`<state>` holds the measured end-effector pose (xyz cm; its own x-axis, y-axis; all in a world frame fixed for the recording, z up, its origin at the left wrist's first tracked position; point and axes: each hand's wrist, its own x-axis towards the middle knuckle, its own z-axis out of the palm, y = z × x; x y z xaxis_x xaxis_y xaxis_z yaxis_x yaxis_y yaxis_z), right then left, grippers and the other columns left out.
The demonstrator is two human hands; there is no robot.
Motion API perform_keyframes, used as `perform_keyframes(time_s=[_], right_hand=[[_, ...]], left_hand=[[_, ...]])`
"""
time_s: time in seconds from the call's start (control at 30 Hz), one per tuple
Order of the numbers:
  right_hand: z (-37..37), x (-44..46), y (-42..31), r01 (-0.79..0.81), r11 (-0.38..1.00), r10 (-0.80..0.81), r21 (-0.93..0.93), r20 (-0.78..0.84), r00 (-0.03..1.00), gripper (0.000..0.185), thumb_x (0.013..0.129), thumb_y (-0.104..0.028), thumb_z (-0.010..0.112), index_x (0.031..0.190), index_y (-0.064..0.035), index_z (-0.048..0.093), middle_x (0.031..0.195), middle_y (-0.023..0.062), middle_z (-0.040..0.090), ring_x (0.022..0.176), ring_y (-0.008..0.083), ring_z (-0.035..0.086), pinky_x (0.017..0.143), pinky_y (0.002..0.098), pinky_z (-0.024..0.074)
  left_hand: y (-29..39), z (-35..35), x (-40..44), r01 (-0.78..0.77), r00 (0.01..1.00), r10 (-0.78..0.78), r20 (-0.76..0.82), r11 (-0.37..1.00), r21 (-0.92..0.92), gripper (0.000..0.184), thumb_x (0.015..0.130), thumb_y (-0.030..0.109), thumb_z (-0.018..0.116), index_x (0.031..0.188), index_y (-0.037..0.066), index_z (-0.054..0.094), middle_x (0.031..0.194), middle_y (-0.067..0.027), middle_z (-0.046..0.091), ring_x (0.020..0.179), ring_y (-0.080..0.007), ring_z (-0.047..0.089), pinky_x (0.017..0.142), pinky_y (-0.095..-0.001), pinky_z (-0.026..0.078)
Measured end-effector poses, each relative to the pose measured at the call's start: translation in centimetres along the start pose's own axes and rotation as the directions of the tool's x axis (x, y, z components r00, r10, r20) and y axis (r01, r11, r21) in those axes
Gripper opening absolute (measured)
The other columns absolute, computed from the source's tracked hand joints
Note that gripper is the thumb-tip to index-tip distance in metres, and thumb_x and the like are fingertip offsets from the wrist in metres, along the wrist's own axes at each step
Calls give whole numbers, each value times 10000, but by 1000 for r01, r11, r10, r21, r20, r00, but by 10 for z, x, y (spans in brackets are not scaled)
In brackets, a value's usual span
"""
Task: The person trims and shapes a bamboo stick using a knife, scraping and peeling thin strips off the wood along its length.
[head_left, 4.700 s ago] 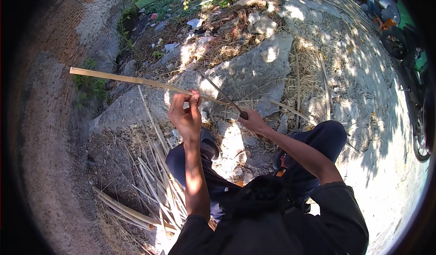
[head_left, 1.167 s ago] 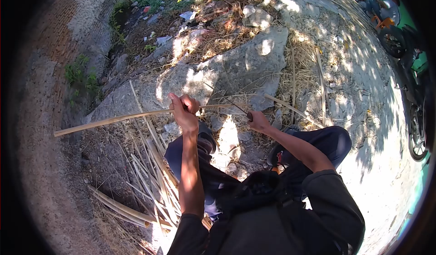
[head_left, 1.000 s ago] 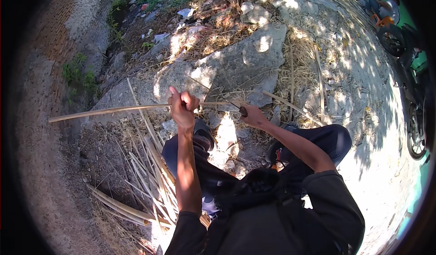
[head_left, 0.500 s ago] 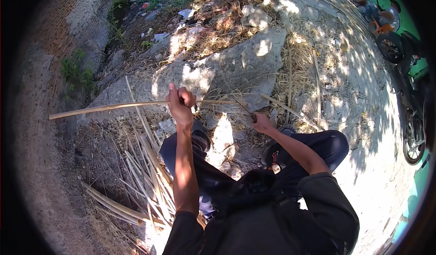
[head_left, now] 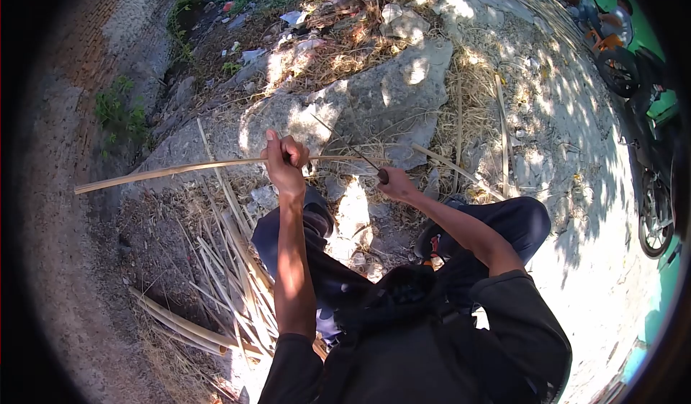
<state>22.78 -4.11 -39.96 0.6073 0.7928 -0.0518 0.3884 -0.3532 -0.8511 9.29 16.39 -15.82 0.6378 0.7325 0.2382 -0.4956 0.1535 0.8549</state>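
Observation:
My left hand (head_left: 286,168) is closed around a long, pale bamboo strip (head_left: 162,171), thumb pointing up. The strip runs out far to the left, and its thinner end reaches right, past my fist, toward the other hand. My right hand (head_left: 399,186) grips the dark handle of a knife (head_left: 348,145). Its thin, dark blade slants up and left, crossing the thin end of the strip; whether the two touch I cannot tell. Below my left forearm lies a pile of split bamboo strips (head_left: 234,274).
A large grey stone slab (head_left: 392,91) lies ahead among dry shavings. Thicker bamboo pieces (head_left: 176,321) rest at lower left. A brick wall (head_left: 93,44) borders the left. On the right are a parked motorcycle (head_left: 651,188) and a seated person (head_left: 615,24).
My right hand has moved left and slightly up with the knife, so the blade now reaches further over the strip's thin end. My left hand and the strip have hardly moved.

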Motion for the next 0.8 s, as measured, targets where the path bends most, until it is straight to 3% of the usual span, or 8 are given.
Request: perform_keyframes(time_s=[0.1, 0.2, 0.37, 0.5, 0.57, 0.7, 0.77, 0.8], right_hand=[[-5, 6, -13, -48, 999, 49, -9, 41, 998, 281, 760, -140, 737, 904, 17, 553, 715, 170, 553, 649, 284, 544, 625, 451, 445], [-4, 1, -11, 74, 997, -74, 9, 6, 997, 276, 758, -139, 735, 906, 13, 558, 730, 180, 568, 663, 319, 561, 635, 457, 451], [1, -2, 15, -30, 999, 31, -23, 20, 999, 275, 766, -141, 733, 926, 12, 570, 732, 173, 571, 659, 335, 557, 641, 472, 449], [-11, 3, -15, -88, 994, 93, -57, 84, 992, 285, 769, -142, 738, 935, 17, 570, 725, 170, 571, 664, 330, 555, 647, 477, 448], [-10, 3, -29, 46, 997, -43, -66, 44, 998, 282, 771, -140, 738, 926, 25, 569, 711, 170, 569, 649, 330, 558, 642, 491, 443], [-8, 0, -13, 83, 996, -83, -32, -5, 997, 240, 774, -146, 734, 897, -4, 586, 762, 178, 641, 719, 367, 635, 665, 482, 476], [0, -3, 27, -82, 990, 88, -114, 54, 995, 229, 766, -141, 725, 894, -9, 589, 761, 185, 647, 708, 378, 640, 658, 484, 479], [-2, 2, 22, -75, 991, 80, -113, 47, 996, 229, 766, -141, 725, 894, -9, 589, 761, 185, 647, 708, 378, 640, 658, 484, 479]], left_hand=[[0, -2, 0, 5, 999, -4, 51, 1000, -12, 629, 1120, 427, 338, 561, 140, 355, 482, 35, 247, 420, -91, 147, 441, -308, 141], [1, 0, -1, -19, 998, 18, 61, 1000, 11, 630, 1122, 425, 328, 557, 145, 334, 480, 36, 242, 422, -93, 140, 444, -308, 137], [-2, -4, 0, 5, 1000, -4, 31, 1000, -10, 634, 1123, 422, 324, 553, 143, 319, 486, 32, 214, 425, -101, 125, 440, -315, 129], [0, -3, 0, -24, 999, 25, 28, 999, -32, 638, 1120, 397, 351, 548, 117, 301, 481, 30, 218, 412, -89, 155, 427, -314, 122], [-1, -3, -1, -38, 998, 38, 59, 999, -14, 635, 1122, 387, 347, 550, 116, 305, 486, 28, 219, 417, -88, 151, 430, -313, 120], [0, -2, -1, -18, 998, 19, 53, 1000, -16, 628, 1122, 373, 348, 549, 120, 308, 486, 24, 222, 418, -89, 148, 427, -315, 128], [-2, -5, -1, -27, 999, 28, 34, 999, -22, 628, 1121, 373, 349, 549, 119, 308, 482, 23, 224, 417, -90, 148, 428, -315, 126], [-1, -4, 0, -24, 1000, 24, 9, 999, -30, 628, 1121, 372, 350, 549, 118, 308, 478, 22, 227, 417, -90, 149, 429, -315, 125]])
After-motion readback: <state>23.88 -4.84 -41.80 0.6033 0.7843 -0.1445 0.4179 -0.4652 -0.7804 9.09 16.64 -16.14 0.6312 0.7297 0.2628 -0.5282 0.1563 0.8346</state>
